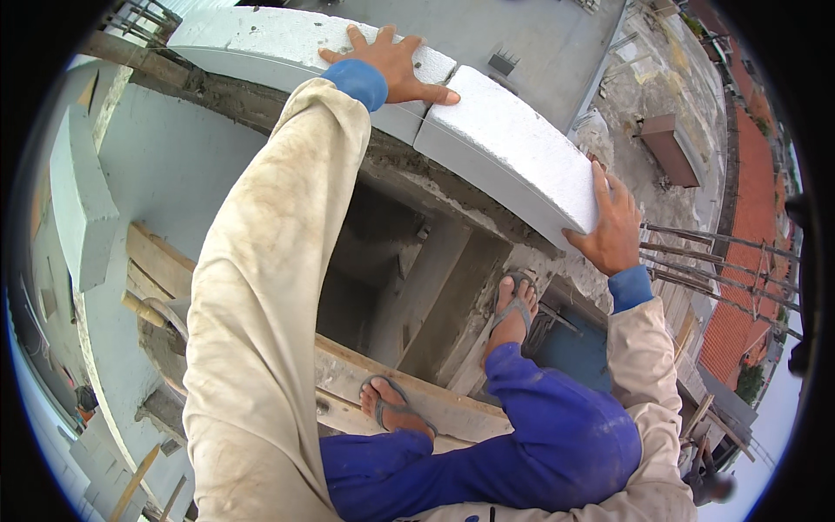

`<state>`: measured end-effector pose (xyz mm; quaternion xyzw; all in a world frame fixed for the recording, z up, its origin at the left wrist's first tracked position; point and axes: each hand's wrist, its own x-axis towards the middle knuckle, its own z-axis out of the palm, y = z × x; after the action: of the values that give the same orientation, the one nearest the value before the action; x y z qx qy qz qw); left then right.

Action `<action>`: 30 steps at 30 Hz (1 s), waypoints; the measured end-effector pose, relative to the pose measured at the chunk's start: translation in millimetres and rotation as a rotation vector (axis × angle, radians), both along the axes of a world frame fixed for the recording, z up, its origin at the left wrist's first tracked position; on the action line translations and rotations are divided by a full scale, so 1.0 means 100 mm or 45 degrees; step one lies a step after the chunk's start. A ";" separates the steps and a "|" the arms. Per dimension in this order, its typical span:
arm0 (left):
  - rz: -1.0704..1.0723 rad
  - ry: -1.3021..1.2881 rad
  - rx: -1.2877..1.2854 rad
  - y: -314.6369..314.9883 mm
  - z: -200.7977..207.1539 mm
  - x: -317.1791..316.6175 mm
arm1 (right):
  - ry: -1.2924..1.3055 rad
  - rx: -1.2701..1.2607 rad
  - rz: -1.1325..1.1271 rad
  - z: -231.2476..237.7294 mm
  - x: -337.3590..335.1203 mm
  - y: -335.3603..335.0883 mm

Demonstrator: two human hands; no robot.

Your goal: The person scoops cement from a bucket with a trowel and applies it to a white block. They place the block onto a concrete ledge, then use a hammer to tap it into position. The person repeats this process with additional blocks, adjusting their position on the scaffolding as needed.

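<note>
head view, looking down from a height: a white block (513, 148) lies on the mortar-topped wall (261, 100), its near end butted against a second white block (287, 43) in the same course. the left hand (391, 65) rests flat with fingers spread across the joint, touching both blocks, gripping nothing. the right hand (613, 228) grasps the far right end of the first block, fingers on its top face and thumb on its end. below, two feet in sandals stand on a wooden plank (452, 404) and a ledge; roofs lie far beneath.
</note>
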<state>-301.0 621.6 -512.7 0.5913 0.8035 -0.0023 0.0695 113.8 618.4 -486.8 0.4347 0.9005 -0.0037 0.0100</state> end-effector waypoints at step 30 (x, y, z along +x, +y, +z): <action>0.165 -0.339 -0.116 0.49 -0.21 0.02 | 0.017 -1.148 1.350 0.27 -2.06 -1.67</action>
<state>-299.2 671.1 -533.8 0.5294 0.8227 0.0442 0.2024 -92.1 451.9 -459.3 -0.1103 0.9019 -0.3746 0.1844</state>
